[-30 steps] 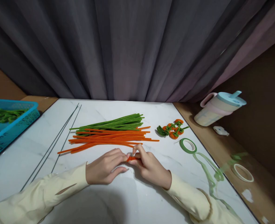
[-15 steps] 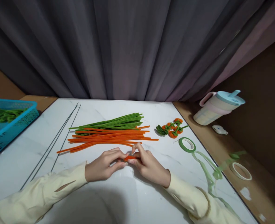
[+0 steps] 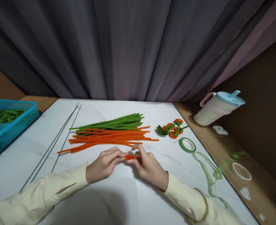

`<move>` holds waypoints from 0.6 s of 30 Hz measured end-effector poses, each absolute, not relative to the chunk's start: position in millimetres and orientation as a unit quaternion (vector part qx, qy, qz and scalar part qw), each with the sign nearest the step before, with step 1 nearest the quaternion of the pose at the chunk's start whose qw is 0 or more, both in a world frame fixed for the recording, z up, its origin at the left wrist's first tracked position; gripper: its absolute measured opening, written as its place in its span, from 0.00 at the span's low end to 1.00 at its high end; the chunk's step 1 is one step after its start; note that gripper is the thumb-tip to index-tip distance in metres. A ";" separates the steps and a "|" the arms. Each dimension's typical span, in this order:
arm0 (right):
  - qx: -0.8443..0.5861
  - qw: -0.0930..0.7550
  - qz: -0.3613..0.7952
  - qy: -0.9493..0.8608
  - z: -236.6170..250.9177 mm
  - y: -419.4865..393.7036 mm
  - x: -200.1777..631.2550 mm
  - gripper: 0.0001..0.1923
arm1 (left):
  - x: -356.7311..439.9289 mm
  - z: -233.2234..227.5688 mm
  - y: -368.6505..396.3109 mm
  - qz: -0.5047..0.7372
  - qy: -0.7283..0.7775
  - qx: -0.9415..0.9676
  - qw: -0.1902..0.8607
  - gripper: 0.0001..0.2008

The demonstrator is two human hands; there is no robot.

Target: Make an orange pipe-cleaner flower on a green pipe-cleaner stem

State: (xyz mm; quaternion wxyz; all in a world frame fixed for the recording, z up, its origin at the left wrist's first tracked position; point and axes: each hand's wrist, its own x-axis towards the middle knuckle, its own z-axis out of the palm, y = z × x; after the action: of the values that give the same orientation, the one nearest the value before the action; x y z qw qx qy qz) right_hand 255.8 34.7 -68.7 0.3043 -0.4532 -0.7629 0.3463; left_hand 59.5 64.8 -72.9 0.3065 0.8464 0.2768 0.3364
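Between my two hands is a short, bunched piece of orange pipe cleaner (image 3: pixel 129 157), partly hidden by the fingers. My left hand (image 3: pixel 107 163) pinches its left end, thumb against fingertips. From the other side my right hand (image 3: pixel 147 165) grips it between thumb and fingers, the index finger bent above it. Just beyond the hands lie loose orange pipe cleaners (image 3: pixel 112 137), with a bundle of green pipe cleaners (image 3: pixel 119 122) behind them. Small orange pipe-cleaner pieces with green stems (image 3: pixel 173 134) rest farther right, beside a coiled green bunch (image 3: pixel 161 130).
A roll of green tape (image 3: pixel 187 145) trails a loose strip to the right. Thin dark wires (image 3: pixel 56 137) lie at left, near a blue basket (image 3: pixel 31 112) holding green pieces. On the brown surface at right are a tumbler (image 3: pixel 219 107) and a white ring (image 3: pixel 241 171).
My left fingers have closed together at the orange piece's left end, and more of it shows between the hands. The right hand has barely shifted.
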 end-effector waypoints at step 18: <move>-0.466 0.302 0.270 -0.787 -66.3 36.4 257.1 0.19 | 57.4 -73.1 64.6 0.383 0.220 0.865 0.239 0.09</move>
State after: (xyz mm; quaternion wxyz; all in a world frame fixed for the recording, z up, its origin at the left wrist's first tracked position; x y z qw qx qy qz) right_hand 257.1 36.4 -66.3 0.3022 -0.4659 -0.7866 0.2699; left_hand 57.4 64.6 -73.1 0.2391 0.8646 0.2201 0.3833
